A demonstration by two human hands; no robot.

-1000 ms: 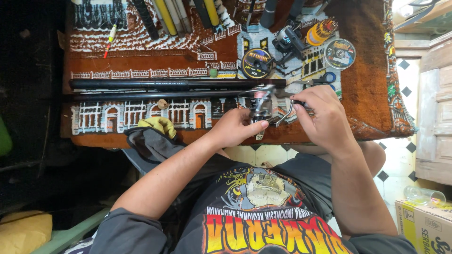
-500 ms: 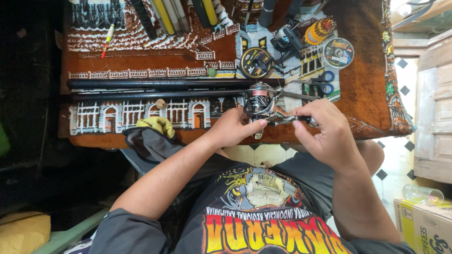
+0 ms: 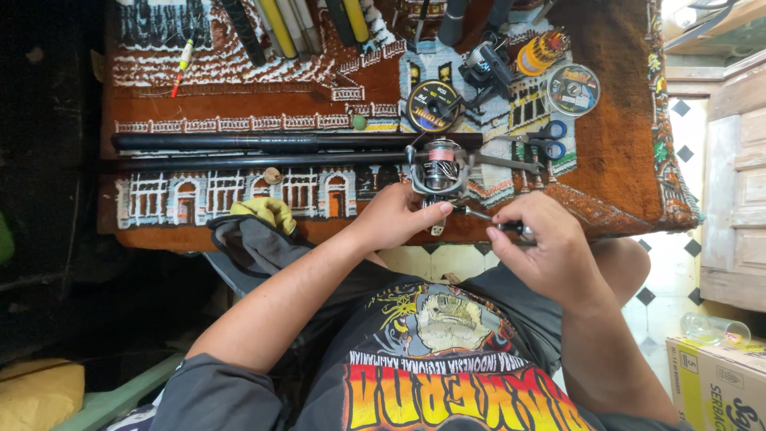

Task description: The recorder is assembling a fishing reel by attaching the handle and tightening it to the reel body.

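Note:
A spinning fishing reel with a pink-lined spool sits mounted on a dark rod that lies across a brown patterned rug. My left hand grips the reel's foot and body from below. My right hand pinches the black knob of the reel's crank handle, near the rug's front edge.
A second dark rod tube lies behind the first. Line spools, another reel, blue-handled scissors and yellow and black rods lie on the rug. A grey bag sits by my left arm, a cardboard box at lower right.
My right hand has moved down and toward me with the crank knob, away from the reel body. My left hand stays on the reel.

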